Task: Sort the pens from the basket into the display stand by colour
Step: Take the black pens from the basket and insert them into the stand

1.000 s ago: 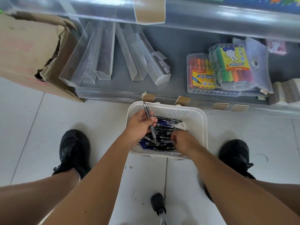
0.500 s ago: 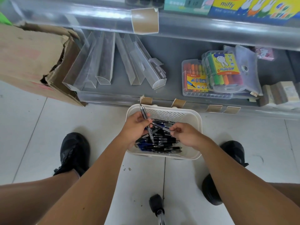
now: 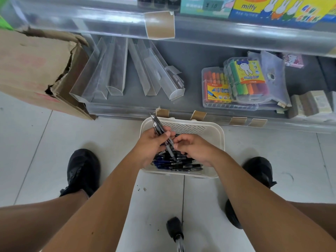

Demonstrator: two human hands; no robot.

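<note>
Black plastic pens (image 3: 160,130) now bunch in your left hand (image 3: 150,145), lifted above the white slotted basket (image 3: 214,131). Your right hand (image 3: 195,148) just brought another over, fingers pinched narrow. No stand slot filled yet.

One view only, head-worn and wide-angle, looking forward and steeply down from above the basket (image 3: 183,124). The basket sits near centre frame, close below the lens on the floor (image 3: 54,142). Beyond the basket, the bottom shelf (image 3: 181,57) fills the upper frame, facing the camera. Nearer than the basket, both forearms run up from the bottom edge, shoes either side.
</note>
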